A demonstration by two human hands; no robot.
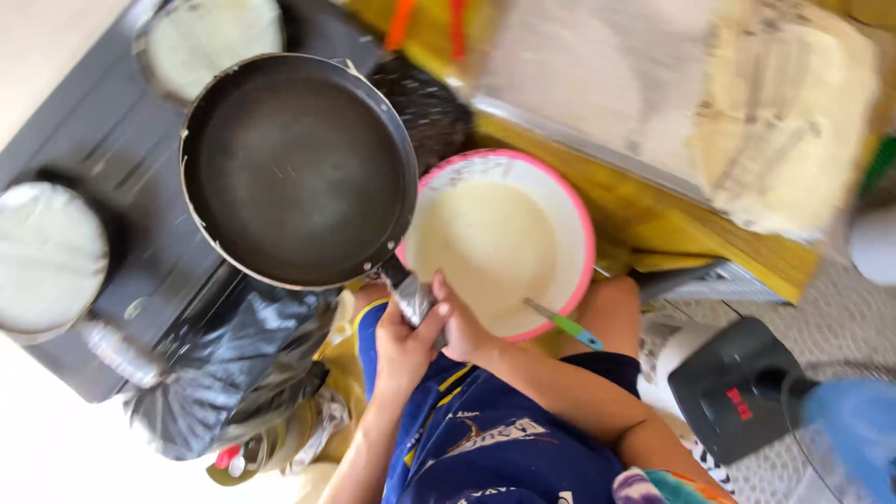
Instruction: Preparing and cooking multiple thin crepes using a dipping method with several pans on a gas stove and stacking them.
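Note:
My left hand [403, 347] is closed around the foil-wrapped handle [412, 299] of an empty black frying pan [297, 168], which hangs above the dark stove top [112, 149]. My right hand [462, 327] lies right next to it, fingers curled over the near rim of a pink-rimmed bowl [571, 215] of pale batter. A ladle with a green and blue handle [565, 325] leans in the bowl at its lower right edge. The bowl sits close to my knee [611, 313].
Two more pans with white batter sit on the stove, one at the left [47, 257] and one at the top [215, 37]. A black plastic bag [233, 373] lies below the stove. A stack of thin pancakes [784, 112] rests on a yellow table. A black device [737, 392] stands at the right.

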